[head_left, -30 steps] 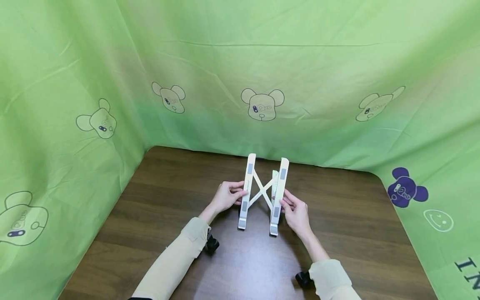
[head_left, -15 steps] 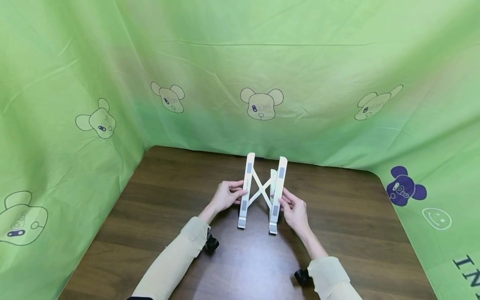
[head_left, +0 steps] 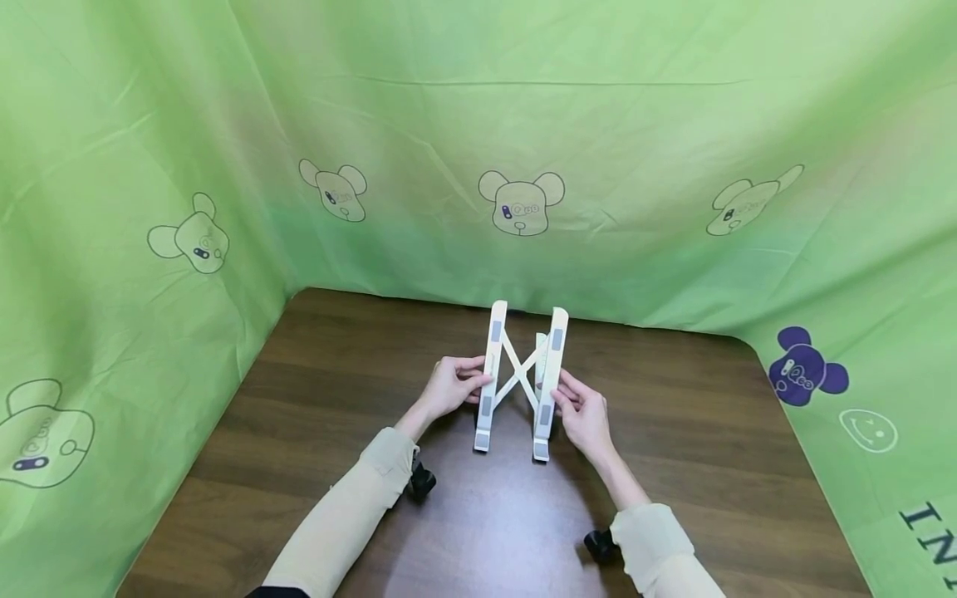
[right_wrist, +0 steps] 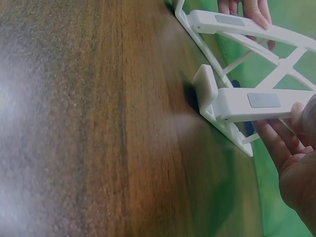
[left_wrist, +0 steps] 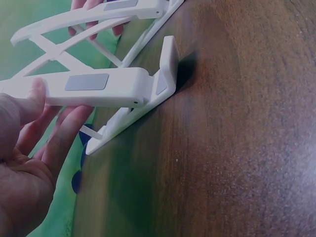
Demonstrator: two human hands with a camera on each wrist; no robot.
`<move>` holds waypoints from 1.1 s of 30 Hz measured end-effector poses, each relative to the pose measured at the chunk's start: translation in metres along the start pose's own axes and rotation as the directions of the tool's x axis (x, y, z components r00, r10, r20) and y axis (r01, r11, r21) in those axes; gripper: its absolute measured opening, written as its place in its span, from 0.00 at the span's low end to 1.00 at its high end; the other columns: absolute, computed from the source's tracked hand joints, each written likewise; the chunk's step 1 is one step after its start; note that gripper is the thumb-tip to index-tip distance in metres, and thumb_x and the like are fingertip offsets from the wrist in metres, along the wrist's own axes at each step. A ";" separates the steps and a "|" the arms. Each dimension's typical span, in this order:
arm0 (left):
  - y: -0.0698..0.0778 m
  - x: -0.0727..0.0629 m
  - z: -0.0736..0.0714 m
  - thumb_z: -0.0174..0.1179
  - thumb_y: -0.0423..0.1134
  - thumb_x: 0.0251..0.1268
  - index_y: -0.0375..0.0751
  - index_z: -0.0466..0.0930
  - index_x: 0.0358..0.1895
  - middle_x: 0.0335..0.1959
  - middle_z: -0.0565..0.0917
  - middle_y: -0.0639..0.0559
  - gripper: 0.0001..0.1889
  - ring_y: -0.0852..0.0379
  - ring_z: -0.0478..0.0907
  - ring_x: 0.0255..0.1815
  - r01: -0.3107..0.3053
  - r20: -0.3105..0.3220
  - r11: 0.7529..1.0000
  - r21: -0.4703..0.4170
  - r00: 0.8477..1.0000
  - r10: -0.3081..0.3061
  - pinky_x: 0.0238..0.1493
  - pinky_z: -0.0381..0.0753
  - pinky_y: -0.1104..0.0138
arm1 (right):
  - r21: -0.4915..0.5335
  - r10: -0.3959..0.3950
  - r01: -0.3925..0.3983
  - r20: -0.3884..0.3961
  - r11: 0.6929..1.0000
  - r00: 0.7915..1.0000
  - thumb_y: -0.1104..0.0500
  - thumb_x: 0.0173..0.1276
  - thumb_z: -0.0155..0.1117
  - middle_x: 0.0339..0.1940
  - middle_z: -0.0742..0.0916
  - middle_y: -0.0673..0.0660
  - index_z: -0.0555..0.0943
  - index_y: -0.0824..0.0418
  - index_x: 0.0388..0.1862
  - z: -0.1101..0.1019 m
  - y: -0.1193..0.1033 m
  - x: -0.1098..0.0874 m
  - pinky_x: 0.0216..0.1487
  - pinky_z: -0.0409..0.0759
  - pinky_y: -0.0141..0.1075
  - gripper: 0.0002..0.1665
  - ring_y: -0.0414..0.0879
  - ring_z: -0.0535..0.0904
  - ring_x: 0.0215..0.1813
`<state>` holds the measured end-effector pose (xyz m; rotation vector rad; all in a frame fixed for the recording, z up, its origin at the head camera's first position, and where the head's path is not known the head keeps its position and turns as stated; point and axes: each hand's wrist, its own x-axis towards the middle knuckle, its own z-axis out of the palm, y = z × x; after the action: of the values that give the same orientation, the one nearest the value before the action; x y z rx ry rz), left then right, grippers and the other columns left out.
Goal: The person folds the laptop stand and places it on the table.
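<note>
A white folding laptop stand (head_left: 521, 374) with grey pads and crossed struts stands unfolded on the table. My left hand (head_left: 449, 388) pinches its left rail (left_wrist: 54, 90), thumb on the upper face and fingers underneath. On the other side my right hand (head_left: 585, 415) holds the right rail (right_wrist: 266, 103) the same way, as the right wrist view shows. Both rails slope down toward the front, where small upturned lips (left_wrist: 168, 59) rise from the lower bars. The far ends of the rails lie outside the wrist views.
The brown wooden table (head_left: 314, 515) reaches back to a green curtain (head_left: 419, 266) printed with bear heads, which also hangs on both sides. A black wrist camera (head_left: 421, 482) sits at the left cuff and another black camera (head_left: 601, 546) at the right.
The right rail has come slightly to the left, closer to the left rail, with my right hand on it. My left hand has barely moved.
</note>
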<state>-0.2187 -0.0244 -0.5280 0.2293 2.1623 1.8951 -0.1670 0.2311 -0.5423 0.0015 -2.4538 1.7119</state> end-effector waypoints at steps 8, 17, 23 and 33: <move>0.003 -0.003 0.000 0.68 0.27 0.76 0.27 0.79 0.72 0.54 0.90 0.25 0.25 0.39 0.95 0.40 -0.005 -0.004 1.000 0.012 1.000 0.005 0.40 0.96 0.60 | 0.013 0.012 -0.012 0.007 1.000 1.000 0.75 0.78 0.64 0.60 0.87 0.80 0.75 0.78 0.75 0.007 -0.001 0.000 0.43 0.94 0.31 0.28 0.34 0.91 0.45; -0.005 -0.004 0.002 0.69 0.28 0.75 0.28 0.80 0.72 0.54 0.90 0.26 0.25 0.51 0.94 0.35 -0.002 0.001 1.000 0.016 1.000 0.002 0.38 0.96 0.61 | 0.011 0.007 -0.007 0.008 1.000 1.000 0.76 0.78 0.64 0.59 0.88 0.80 0.75 0.79 0.74 0.014 0.000 -0.005 0.43 0.95 0.35 0.28 0.58 0.94 0.50; -0.005 -0.004 0.003 0.70 0.28 0.75 0.28 0.80 0.72 0.53 0.91 0.26 0.25 0.51 0.94 0.34 -0.001 -0.003 1.000 0.018 1.000 0.001 0.38 0.96 0.61 | 0.019 0.005 -0.006 0.020 1.000 1.000 0.77 0.77 0.63 0.59 0.88 0.80 0.74 0.79 0.75 0.019 0.000 -0.005 0.44 0.95 0.37 0.28 0.62 0.93 0.52; -0.002 0.001 0.000 0.71 0.28 0.74 0.28 0.79 0.73 0.52 0.92 0.28 0.27 0.49 0.94 0.37 -0.004 -0.007 1.000 0.022 1.000 0.004 0.39 0.96 0.60 | 0.024 -0.011 0.011 0.023 1.000 1.000 0.78 0.76 0.63 0.58 0.87 0.83 0.74 0.81 0.74 0.028 -0.005 0.004 0.46 0.95 0.44 0.29 0.68 0.92 0.52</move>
<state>-0.2199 -0.0238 -0.5297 0.2312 2.1903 1.8776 -0.1735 0.2032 -0.5463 0.0378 -2.4452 1.7463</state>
